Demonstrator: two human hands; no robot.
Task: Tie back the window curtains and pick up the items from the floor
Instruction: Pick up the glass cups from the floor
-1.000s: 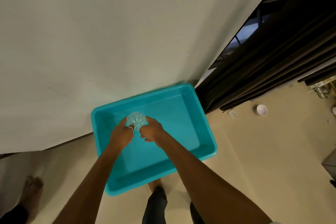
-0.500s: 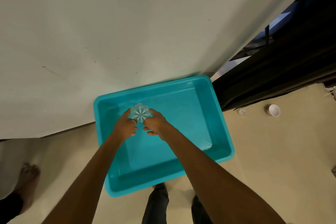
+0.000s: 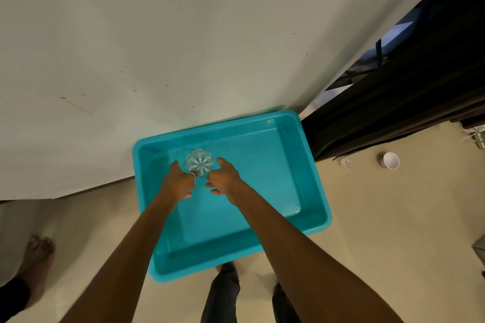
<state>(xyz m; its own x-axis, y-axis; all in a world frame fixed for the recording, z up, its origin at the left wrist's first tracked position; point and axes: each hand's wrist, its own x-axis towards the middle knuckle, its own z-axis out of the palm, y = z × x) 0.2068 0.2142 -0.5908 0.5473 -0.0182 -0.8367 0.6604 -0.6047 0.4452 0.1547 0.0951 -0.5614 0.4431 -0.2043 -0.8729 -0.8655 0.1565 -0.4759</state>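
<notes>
Glass [image 3: 199, 162] sits upright in tub [image 3: 262, 165], at its 11 o'clock corner. Probably tucked there to leave room for more pickups. Left grip [image 3: 181, 181] is at the glass's 8 o'clock, right grip [image 3: 225, 178] at 4 o'clock. Both have fingers loose and apart, neither clamped; can't rule out light touch on the glass. Flanking with both looks like care over fragile glass. On floor [image 3: 393, 217] at tub's 3 o'clock: small clear item [image 3: 346, 162], white cup [image 3: 391, 160], not yet collected. Curtain [image 3: 420, 102] at 1 o'clock reaches the floor, no tie seen.
</notes>
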